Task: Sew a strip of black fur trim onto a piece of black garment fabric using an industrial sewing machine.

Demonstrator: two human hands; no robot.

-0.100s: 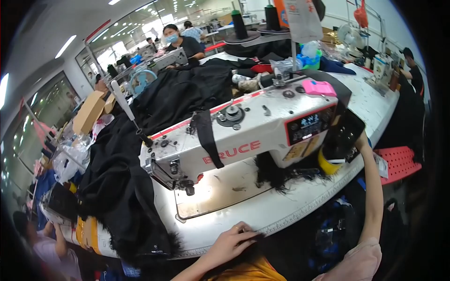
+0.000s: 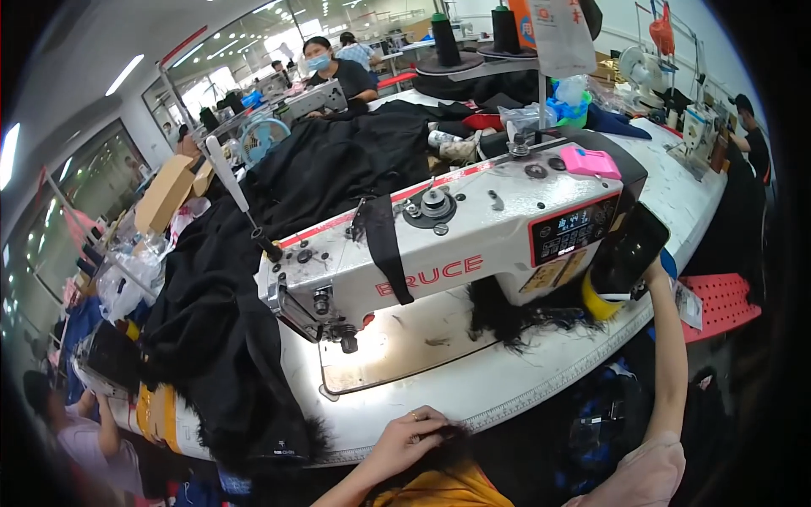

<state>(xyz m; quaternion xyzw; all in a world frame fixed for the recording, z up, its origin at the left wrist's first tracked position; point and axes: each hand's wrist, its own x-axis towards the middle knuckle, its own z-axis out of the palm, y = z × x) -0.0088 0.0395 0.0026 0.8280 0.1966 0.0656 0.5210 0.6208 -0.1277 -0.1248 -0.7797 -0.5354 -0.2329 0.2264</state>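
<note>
At the table's front edge, my left hand (image 2: 411, 441) has its fingers curled round a tuft of black fur (image 2: 452, 444) above my lap. My right arm reaches far to the right. There my right hand (image 2: 655, 272) is at the lower edge of a dark phone (image 2: 639, 241), its fingers mostly hidden. The phone leans by a yellow roll (image 2: 600, 300) at the sewing machine's right end. The white sewing machine (image 2: 456, 241) stands before me, its light on over the bare needle plate (image 2: 405, 355). A black fur-trimmed garment (image 2: 220, 363) hangs over the table's left side.
Black fur scraps (image 2: 515, 321) lie under the machine arm. A pink plastic piece (image 2: 589, 161) sits on top of it. Thread cones (image 2: 444, 42) stand behind. A red perforated stool (image 2: 718, 306) is at the right. A co-worker (image 2: 338, 76) sits across the table.
My left fingers have curled in more round the black fur. My right hand stays by the phone. The whole view has shifted slightly.
</note>
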